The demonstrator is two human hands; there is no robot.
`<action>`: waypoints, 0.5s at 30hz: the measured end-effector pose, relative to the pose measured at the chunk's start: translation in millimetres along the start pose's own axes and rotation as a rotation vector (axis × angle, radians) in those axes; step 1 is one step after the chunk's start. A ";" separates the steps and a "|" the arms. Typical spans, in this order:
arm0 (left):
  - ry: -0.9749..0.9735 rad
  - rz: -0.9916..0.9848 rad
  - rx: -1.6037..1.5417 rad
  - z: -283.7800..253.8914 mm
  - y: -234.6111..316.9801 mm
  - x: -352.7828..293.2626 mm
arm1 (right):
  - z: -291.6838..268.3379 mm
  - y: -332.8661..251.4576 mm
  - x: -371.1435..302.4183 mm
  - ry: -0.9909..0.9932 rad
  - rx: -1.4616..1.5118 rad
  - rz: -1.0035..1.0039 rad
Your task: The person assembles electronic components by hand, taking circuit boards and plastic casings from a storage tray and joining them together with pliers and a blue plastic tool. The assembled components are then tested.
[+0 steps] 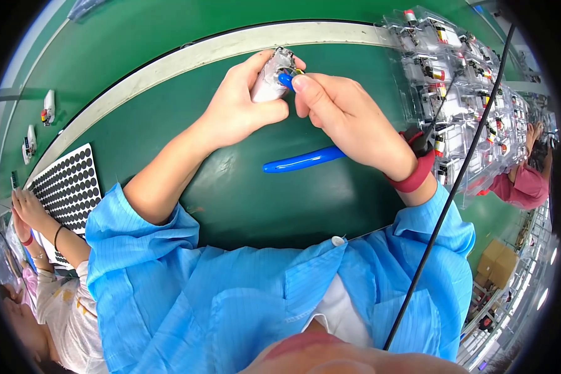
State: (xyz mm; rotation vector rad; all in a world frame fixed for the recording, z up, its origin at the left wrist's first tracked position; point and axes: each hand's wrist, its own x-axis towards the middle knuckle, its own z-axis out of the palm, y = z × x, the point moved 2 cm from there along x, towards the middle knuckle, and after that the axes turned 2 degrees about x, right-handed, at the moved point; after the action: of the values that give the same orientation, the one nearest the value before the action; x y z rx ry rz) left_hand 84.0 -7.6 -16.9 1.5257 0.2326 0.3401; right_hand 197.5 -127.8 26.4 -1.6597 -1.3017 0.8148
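Over the far middle of the green worktop [224, 187], I see a small white unit [269, 86] held up, its far end open on dark and metallic parts. The left hand [240, 100] is wrapped firmly about it, thumb along the near side and fingers behind. From the right, the right hand [340, 109] pinches a short blue piece [285, 80] between thumb and fingertips, its rounded end up against the unit's open part; I cannot tell whether it goes inside.

Nearer than that, a long blue handle [302, 161] slants in from the left and disappears behind the right hand; whether any finger touches it I cannot tell. A red band [416, 177] circles the right wrist, and a black cable [445, 215] hangs across the near right.

Farther right stand clear plastic trays [411, 93] full of white units with red and yellow parts. Past them shows a co-worker's red sleeve [527, 189], with a cardboard box [497, 263] nearer. A pale strip [230, 50] curves along the far side. To the left lies a white sheet [88, 156] of black dots, beside another co-worker's hands [34, 210].
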 end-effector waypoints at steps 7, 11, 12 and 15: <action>-0.076 -0.012 0.033 -8.8 2.8 2.7 | 3.3 -10.9 0.2 0.040 -0.426 -0.224; -0.061 -0.008 0.160 -9.3 0.9 4.4 | 1.2 -23.8 -0.6 -0.016 -0.802 -0.222; -0.065 -0.002 0.128 -8.5 1.7 4.0 | 0.0 -27.1 -0.1 -0.041 -0.804 -0.210; -0.024 0.064 0.030 -12.7 -0.8 -0.7 | 2.4 -23.7 6.7 -0.068 -0.503 -0.179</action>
State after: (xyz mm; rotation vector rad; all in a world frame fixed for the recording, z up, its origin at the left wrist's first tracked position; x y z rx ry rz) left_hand 78.9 4.0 -18.3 1.5684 0.1703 0.3705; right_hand 187.2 -118.5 46.9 -1.8695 -1.7796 0.4595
